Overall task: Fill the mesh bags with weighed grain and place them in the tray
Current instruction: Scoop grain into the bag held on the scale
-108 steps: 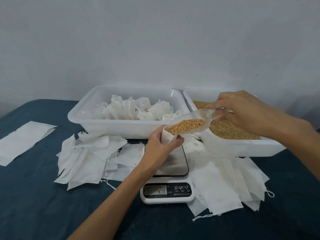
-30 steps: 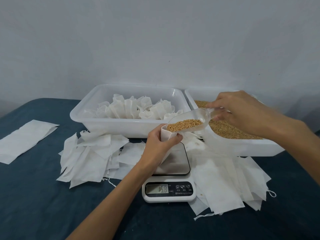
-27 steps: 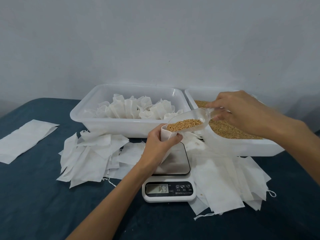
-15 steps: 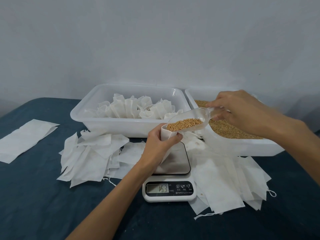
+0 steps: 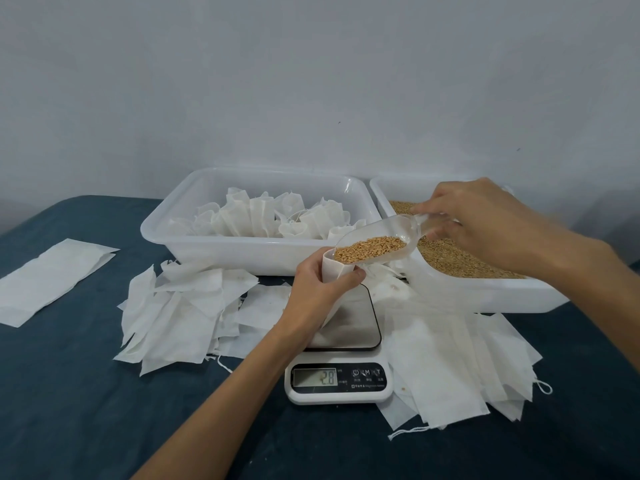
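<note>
My left hand grips a white mesh bag upright over the plate of the digital scale, whose display reads 28. My right hand holds the handle of a clear plastic scoop half full of golden grain. The scoop's lip rests at the bag's open mouth. Behind it, a white tray holds several filled bags. A second white tray at the right holds loose grain.
Piles of empty white bags lie on the dark blue table left and right of the scale. A flat white sheet lies at the far left. A pale wall stands close behind the trays.
The scale's reading has changed from 153 to 28. The hands, the bag and the scoop have hardly moved, and the scoop holds slightly less grain than 3.6 s ago.
</note>
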Demonstrator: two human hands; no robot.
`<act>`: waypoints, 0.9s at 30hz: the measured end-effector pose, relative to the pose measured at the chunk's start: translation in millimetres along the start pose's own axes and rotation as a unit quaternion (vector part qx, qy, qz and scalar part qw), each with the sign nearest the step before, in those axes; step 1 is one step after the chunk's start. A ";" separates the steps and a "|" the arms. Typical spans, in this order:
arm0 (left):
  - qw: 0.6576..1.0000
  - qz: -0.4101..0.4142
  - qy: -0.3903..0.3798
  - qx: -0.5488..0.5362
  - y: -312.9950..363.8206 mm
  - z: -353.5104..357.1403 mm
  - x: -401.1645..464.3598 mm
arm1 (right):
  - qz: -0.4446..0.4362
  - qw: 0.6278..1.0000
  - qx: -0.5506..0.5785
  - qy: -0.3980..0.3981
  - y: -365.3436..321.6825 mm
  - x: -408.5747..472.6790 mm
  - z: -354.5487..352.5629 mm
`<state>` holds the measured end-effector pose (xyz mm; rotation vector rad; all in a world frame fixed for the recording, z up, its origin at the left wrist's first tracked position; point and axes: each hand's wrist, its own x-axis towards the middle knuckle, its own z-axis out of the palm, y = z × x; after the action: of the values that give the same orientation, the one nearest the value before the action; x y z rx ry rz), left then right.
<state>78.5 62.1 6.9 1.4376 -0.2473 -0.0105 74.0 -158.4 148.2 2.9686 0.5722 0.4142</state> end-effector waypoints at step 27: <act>1.000 -0.007 0.002 0.000 0.8 -0.7 -0.2 | 0.001 1.000 -0.015 0.004 -6.4 -1.2 -7.8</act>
<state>78.2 63.0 7.6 1.4388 -0.2345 -0.0192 68.5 -152.7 154.5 2.9405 0.5596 0.4307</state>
